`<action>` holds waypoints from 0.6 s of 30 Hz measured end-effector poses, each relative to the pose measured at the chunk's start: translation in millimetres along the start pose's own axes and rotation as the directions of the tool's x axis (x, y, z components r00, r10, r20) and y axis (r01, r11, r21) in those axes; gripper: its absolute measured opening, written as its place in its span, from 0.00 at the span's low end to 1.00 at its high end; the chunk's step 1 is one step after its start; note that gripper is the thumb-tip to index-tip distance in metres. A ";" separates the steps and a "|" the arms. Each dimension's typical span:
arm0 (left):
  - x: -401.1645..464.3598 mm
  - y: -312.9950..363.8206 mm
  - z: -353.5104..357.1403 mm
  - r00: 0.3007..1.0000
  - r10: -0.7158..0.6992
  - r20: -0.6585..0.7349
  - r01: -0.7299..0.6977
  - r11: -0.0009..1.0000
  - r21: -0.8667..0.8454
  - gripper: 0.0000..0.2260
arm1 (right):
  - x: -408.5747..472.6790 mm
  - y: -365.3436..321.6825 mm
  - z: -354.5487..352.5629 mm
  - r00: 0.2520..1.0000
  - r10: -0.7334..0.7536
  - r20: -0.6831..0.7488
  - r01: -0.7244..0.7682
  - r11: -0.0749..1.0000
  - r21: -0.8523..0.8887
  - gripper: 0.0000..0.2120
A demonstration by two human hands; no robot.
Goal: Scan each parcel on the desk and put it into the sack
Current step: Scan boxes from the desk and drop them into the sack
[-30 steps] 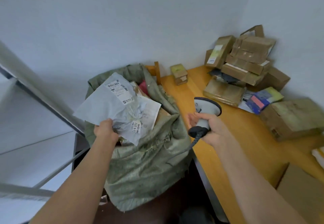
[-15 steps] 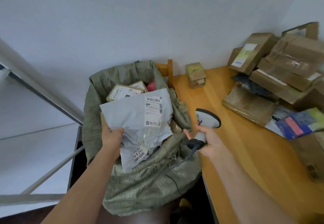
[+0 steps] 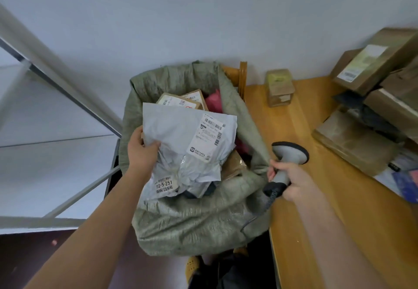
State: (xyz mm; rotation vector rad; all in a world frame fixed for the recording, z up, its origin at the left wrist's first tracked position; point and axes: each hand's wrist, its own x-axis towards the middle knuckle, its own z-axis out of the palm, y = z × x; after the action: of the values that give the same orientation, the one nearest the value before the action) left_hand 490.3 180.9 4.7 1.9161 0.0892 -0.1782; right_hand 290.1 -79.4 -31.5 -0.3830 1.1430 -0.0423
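1. A grey mailer is held over the open mouth of the sack at the centre of the frame, partly inside it.
2. The mailer is pinched at its left edge by the left hand; the thumb is laid across its front and the fingers are hidden behind it.
3. A white barcode label is seen on the mailer's upper right, and a second sticker printed "12-5-251" at its lower left.
4. The mailer's lower half is crumpled, and a dark patch is visible at its bottom edge.
5. Brown boxes with labels and a pink packet are seen deeper in the sack, above the mailer in the frame.
6. The sack is green, and its right rim is draped against the worktop edge.
7. A scanner is gripped by its handle in the right hand, right of centre, with the fingers curled round it.
8. The scanner's dark-rimmed head is pointed up and away from the mailer, and its cable is trailed down beside the sack.
9. A small box is stood on the worktop near the wall, upper centre-right.
10. A pile of cartons is stacked at the upper right, with a flat parcel below it.
11. A wooden chair post is seen behind the sack, touching its rim.
12. A metal rail is run diagonally across the left of the frame.
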 end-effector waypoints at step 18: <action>21.0 2.4 6.4 0.997 -0.074 0.028 0.055 0.904 0.423 0.10 | -134.8 -6.2 68.5 0.955 -0.200 0.220 0.217 0.975 -0.054 0.07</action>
State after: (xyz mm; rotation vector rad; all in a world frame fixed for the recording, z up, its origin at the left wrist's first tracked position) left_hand 510.8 173.5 1.2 2.3434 0.0903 -0.3036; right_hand 295.4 -35.8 113.3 -0.5636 0.8898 -0.1387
